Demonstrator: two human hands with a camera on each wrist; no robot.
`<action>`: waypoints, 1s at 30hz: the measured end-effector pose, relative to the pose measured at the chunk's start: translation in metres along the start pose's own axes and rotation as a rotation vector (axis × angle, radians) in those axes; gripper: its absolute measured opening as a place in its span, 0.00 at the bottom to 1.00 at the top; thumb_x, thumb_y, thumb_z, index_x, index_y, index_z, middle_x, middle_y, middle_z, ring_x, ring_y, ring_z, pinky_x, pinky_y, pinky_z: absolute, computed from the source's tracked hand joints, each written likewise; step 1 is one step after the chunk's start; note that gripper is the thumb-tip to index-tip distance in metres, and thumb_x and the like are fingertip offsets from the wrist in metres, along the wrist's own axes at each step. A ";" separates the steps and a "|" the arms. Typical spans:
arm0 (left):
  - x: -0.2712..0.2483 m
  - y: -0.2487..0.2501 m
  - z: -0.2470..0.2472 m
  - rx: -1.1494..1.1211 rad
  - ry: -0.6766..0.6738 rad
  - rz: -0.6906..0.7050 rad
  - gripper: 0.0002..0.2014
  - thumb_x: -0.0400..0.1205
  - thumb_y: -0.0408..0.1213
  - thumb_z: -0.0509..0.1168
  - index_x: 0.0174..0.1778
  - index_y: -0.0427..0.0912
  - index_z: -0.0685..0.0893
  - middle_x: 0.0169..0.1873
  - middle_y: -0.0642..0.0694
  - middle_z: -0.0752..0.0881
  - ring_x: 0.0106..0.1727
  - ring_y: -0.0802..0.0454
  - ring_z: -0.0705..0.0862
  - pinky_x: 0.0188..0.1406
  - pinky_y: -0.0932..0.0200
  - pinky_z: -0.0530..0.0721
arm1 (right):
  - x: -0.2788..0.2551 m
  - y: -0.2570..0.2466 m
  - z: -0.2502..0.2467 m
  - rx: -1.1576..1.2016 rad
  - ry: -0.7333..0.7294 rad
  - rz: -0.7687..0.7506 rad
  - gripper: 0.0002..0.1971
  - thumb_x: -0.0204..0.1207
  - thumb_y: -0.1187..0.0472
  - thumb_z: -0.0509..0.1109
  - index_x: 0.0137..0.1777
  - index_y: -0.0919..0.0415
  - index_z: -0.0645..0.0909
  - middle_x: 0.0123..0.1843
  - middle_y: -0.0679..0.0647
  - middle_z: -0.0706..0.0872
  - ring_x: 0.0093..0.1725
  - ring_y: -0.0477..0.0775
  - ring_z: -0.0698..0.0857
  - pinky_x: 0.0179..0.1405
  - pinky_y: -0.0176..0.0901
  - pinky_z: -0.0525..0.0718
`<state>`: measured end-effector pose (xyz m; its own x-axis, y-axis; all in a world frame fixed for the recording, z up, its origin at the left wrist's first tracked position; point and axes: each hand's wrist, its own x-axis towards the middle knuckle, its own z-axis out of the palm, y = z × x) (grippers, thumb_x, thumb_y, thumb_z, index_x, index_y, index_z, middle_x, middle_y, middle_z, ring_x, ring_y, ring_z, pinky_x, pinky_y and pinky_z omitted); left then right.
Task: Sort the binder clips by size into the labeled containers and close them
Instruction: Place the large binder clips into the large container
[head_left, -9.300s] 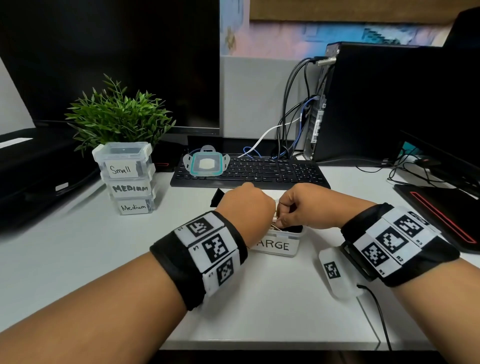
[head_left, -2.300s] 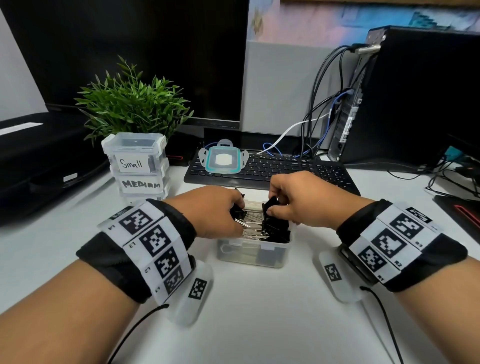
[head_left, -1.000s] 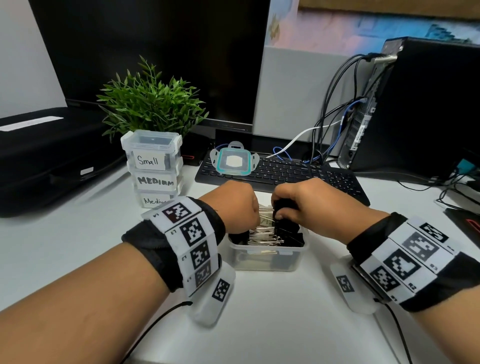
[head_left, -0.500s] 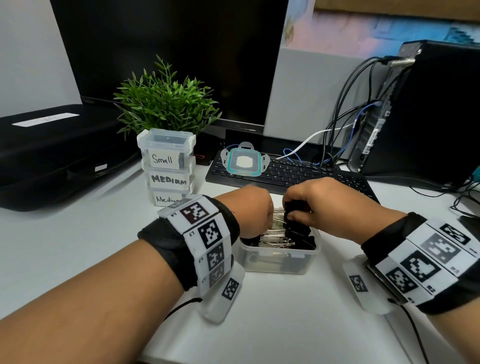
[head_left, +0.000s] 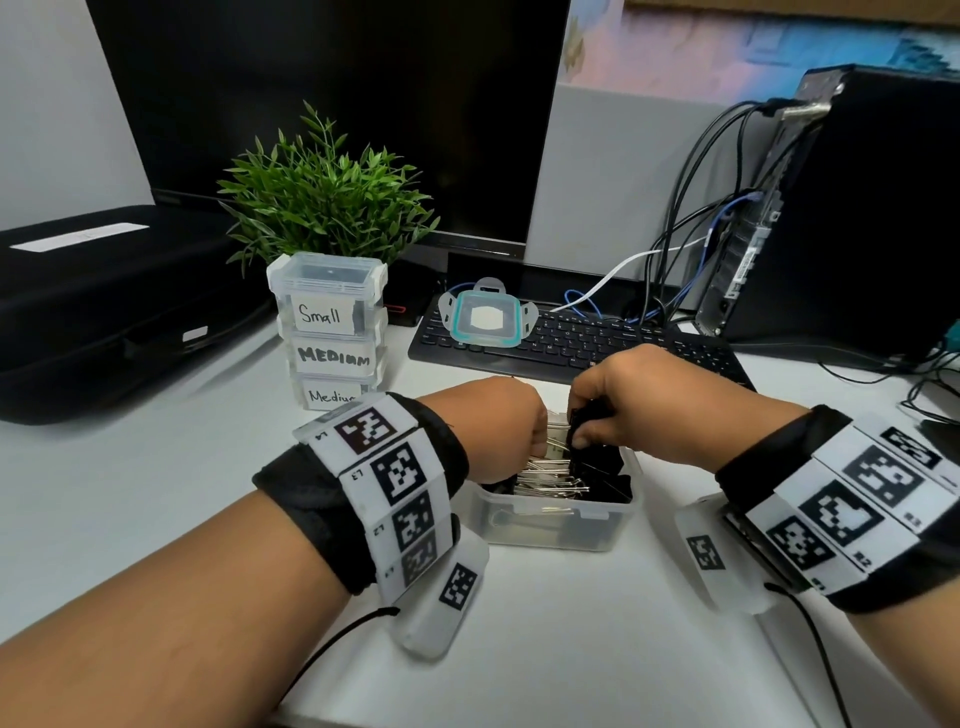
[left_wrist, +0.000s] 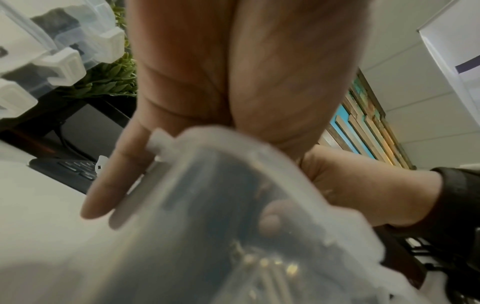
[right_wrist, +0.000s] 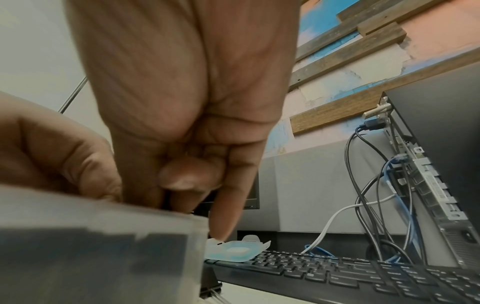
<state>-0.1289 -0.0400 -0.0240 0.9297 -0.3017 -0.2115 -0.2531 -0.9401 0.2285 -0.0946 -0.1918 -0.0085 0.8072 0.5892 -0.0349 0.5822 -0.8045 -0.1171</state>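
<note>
An open clear container (head_left: 550, 525) sits mid-desk, packed with large black binder clips (head_left: 550, 473) whose silver handles point left. My left hand (head_left: 535, 441) curls over the container's left rim. In the left wrist view its little finger (left_wrist: 111, 185) lies outside the wall (left_wrist: 207, 205) and another fingertip shows inside through the plastic. My right hand (head_left: 579, 431) pinches a black clip at the top of the pile, and the right wrist view shows its fingers (right_wrist: 187, 181) curled above the container (right_wrist: 91, 236). The teal-rimmed lid (head_left: 485, 318) lies on the keyboard.
Three closed containers are stacked at the left: Small (head_left: 326, 291) over two Medium (head_left: 332, 356). A plant (head_left: 322, 197) stands behind them and a black case (head_left: 104, 296) lies far left. Behind are the keyboard (head_left: 597, 348), a monitor (head_left: 337, 104), and a computer tower (head_left: 857, 208) with cables.
The LARGE label that faced me 9.3 s ago no longer shows. Both hands stay at the container; over the last second they barely move while my view shifts.
</note>
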 end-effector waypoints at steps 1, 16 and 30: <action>0.000 -0.001 0.000 -0.011 0.008 0.001 0.15 0.82 0.26 0.55 0.54 0.45 0.83 0.46 0.52 0.77 0.45 0.55 0.73 0.29 0.72 0.67 | -0.001 0.001 0.001 0.013 0.002 -0.005 0.05 0.72 0.54 0.76 0.47 0.49 0.87 0.39 0.44 0.86 0.41 0.45 0.83 0.45 0.41 0.83; -0.004 -0.013 -0.005 -0.015 0.195 -0.049 0.14 0.82 0.38 0.65 0.64 0.51 0.84 0.61 0.51 0.84 0.63 0.52 0.80 0.53 0.65 0.72 | -0.006 0.019 0.008 0.119 0.108 -0.027 0.13 0.77 0.63 0.71 0.56 0.46 0.88 0.41 0.35 0.80 0.37 0.31 0.77 0.43 0.30 0.75; 0.006 -0.006 -0.010 0.219 0.150 -0.128 0.12 0.84 0.41 0.62 0.57 0.41 0.86 0.40 0.50 0.81 0.47 0.51 0.81 0.38 0.63 0.75 | -0.009 0.006 0.009 -0.071 0.008 -0.061 0.15 0.77 0.44 0.65 0.53 0.49 0.89 0.47 0.47 0.86 0.49 0.51 0.84 0.49 0.50 0.84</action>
<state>-0.1193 -0.0349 -0.0168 0.9828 -0.1667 -0.0789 -0.1676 -0.9858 -0.0053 -0.0993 -0.2016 -0.0181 0.7704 0.6372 -0.0216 0.6358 -0.7704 -0.0484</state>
